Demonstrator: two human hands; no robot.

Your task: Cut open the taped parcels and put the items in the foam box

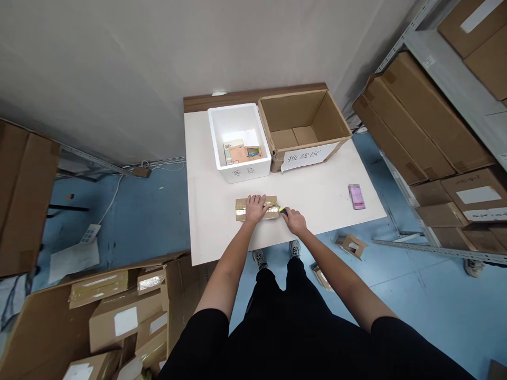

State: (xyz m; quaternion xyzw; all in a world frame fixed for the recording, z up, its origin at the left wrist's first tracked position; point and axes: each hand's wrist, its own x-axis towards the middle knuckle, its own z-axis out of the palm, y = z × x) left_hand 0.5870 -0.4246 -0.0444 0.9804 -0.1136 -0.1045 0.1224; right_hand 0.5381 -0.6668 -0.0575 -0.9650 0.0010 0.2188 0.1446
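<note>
A small cardboard box (241,207) closed with shiny tape lies flat on the white table, close to its front edge. Pressed down on top of it is my left hand (255,208), open, with its fingers extended and thumb pointing right. My right hand (295,220) is closed around a yellow-and-black utility knife (282,210). The knife's tip is at the box's right end, near the taped seam; how deep the blade reaches cannot be made out.
Behind the box stand a white foam bin (240,176) containing small packages and a labelled cardboard carton (277,157). A pixelated pink item (356,197) lies right on the table (214,232). A large carton (174,301) of parcels stands lower left; shelving (439,63) rises right.
</note>
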